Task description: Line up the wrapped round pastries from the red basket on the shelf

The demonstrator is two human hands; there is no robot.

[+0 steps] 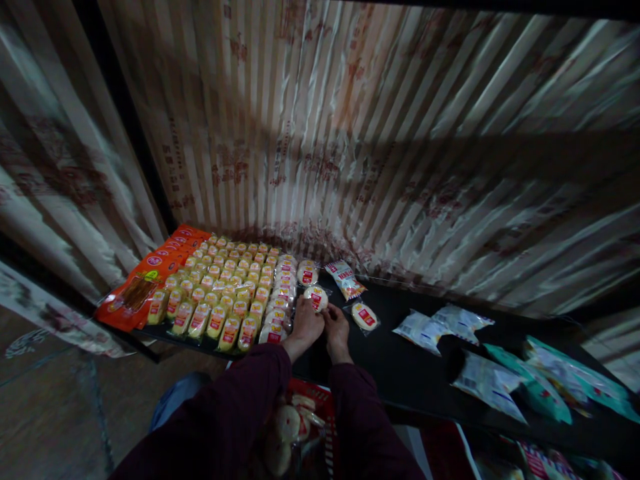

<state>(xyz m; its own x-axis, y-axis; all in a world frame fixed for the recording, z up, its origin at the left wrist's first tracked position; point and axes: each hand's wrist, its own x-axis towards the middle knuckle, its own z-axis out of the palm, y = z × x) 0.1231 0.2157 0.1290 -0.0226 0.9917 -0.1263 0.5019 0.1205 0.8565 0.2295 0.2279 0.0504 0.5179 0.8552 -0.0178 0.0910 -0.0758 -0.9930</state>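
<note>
Both my hands meet over the black shelf (385, 360), at a wrapped round cracker (316, 297) with a red and yellow label. My left hand (306, 325) pinches its lower left side. My right hand (337, 328) has its fingers closed at the lower right edge of the wrapper. Just behind lies another wrapped cracker (307, 272). To the right rests a loose wrapped cracker (364, 317), near a small white and orange snack bag (345, 279). Left of my hands, a column of overlapping round crackers (283, 293) borders many rows of small yellow wrapped cakes (215, 321).
Flat orange snack packs (143, 283) fill the shelf's left end. White pouches (425, 330) and teal bags (535, 387) lie to the right. Below my arms is an open red bag (325, 407) with more round crackers. A pleated printed curtain (320, 167) hangs behind.
</note>
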